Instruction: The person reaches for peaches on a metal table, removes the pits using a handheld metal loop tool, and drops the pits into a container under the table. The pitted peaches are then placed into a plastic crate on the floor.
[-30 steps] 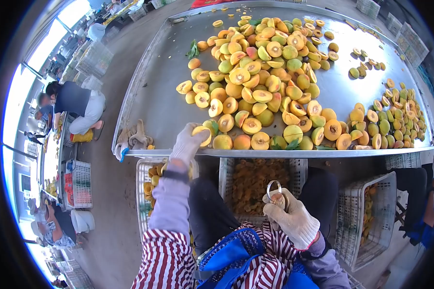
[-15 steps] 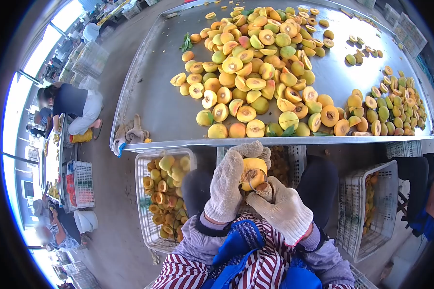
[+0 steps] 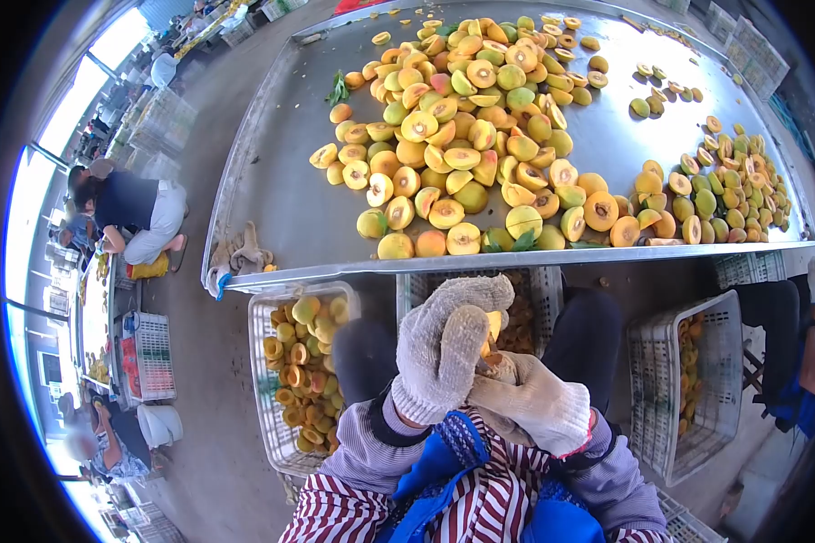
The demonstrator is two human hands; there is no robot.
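Observation:
My left hand [image 3: 445, 348], in a knitted glove, wraps round a yellow peach half [image 3: 493, 331] that shows only in part between the hands. My right hand [image 3: 536, 400], also gloved, is closed on a small tool [image 3: 498, 364] against the fruit; most of the tool is hidden by the fingers. Both hands are above my lap, in front of the metal table's edge. On the metal table [image 3: 290, 163] lies a large pile of halved and whole peaches [image 3: 462, 127], with a second pile [image 3: 733, 195] at the right.
A crate [image 3: 261, 380] of peach halves stands left of my legs, another crate [image 3: 407, 288] under the table edge, a third [image 3: 652, 398] at the right. Spare gloves [image 3: 244, 253] lie on the table's left corner. Co-workers [image 3: 131, 204] are at the left; a person's arm [image 3: 813, 353] shows far right.
My left hand has turned and closed over the fruit, which now shows much less. My right hand has shifted slightly lower. The view has moved a little.

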